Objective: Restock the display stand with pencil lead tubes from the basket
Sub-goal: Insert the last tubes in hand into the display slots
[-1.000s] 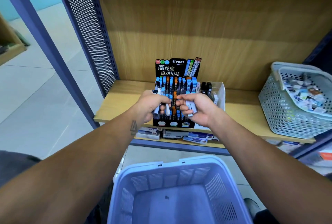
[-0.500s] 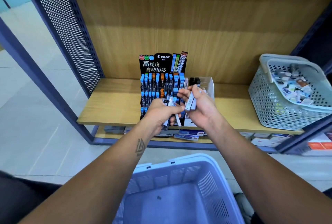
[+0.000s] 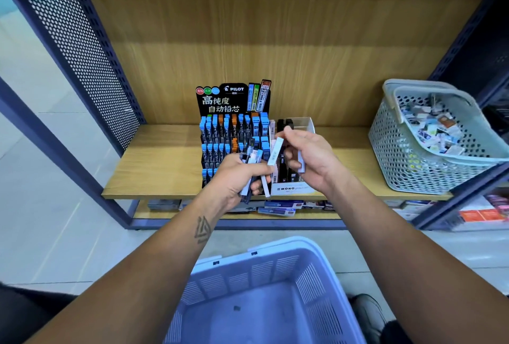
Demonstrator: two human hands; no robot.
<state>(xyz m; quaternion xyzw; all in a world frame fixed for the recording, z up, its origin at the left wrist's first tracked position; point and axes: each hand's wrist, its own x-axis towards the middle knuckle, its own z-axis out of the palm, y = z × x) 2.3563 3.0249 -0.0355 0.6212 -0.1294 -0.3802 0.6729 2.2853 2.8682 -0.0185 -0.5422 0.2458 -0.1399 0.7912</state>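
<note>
Wood-grain back panel (image 3: 275, 26) rises behind a light wooden shelf (image 3: 159, 167). Dark blue metal uprights (image 3: 35, 134) frame the unit; a perforated mesh side panel (image 3: 82, 48) closes its left end. Pale tiled floor (image 3: 41, 206) lies left. A lower shelf (image 3: 303, 215) carries boxed stock, apparently stationery. Lighting is even.

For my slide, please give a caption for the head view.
Both hands, left and right, hold pencil lead tubes before the display stand.
</note>
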